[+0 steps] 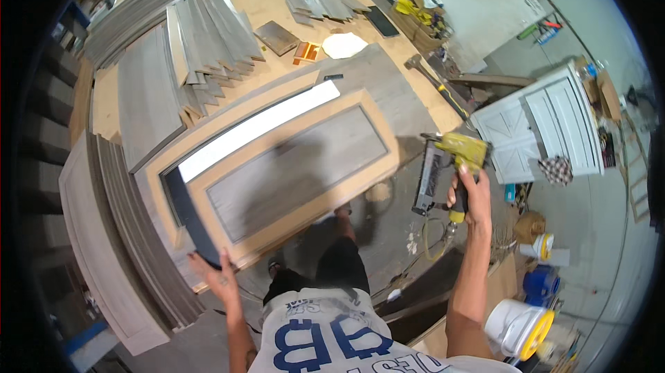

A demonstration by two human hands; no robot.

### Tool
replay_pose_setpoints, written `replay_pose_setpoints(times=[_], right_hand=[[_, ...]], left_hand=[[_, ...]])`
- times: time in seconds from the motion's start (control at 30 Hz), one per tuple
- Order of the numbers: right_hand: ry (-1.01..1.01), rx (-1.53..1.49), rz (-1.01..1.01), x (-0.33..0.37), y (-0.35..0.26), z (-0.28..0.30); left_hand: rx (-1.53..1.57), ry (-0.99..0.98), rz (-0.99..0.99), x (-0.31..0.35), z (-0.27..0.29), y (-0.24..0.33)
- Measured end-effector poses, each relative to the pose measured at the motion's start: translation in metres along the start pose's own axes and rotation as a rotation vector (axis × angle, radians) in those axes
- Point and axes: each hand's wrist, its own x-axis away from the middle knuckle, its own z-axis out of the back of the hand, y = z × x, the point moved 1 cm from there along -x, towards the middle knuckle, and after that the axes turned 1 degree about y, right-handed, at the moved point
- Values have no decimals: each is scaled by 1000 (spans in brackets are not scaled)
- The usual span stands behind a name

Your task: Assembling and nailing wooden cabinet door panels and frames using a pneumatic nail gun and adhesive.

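My right hand (472,196) is wrapped round the handle of a yellow and black nail gun (460,151), raised right of the bench; a hose fitting hangs below its grip. At the near left corner of a framed wooden panel (294,165), my left hand (218,279) has its fingers spread, thumb touching the corner. This panel has a light wood border round a grey centre. It lies askew over another light wood frame (159,196), with a white strip (260,127) and a dark strip (197,224) showing between them. A large grey board (384,78) lies underneath.
Stacked grey door panels (114,241) stand at the left. Grey slats (215,33) are piled on the bench's far left. A hammer (436,85) lies at its right edge. White cabinet (537,127) and bucket (516,328) stand on the right, with hose (436,245) nearby.
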Motion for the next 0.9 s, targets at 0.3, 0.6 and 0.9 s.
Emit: replay_pose_setpoints(times=[0.3,0.6,0.9], right_hand=[[-358,101,-403,-257,32,-7],[-217,1451,476,-282,4,-51],[-311,914,946,-382,8,-195]], left_hand=[[124,170,524,29,-22,26],[91,104,610,32,-18,17],[130,361,649,48,-13,74]])
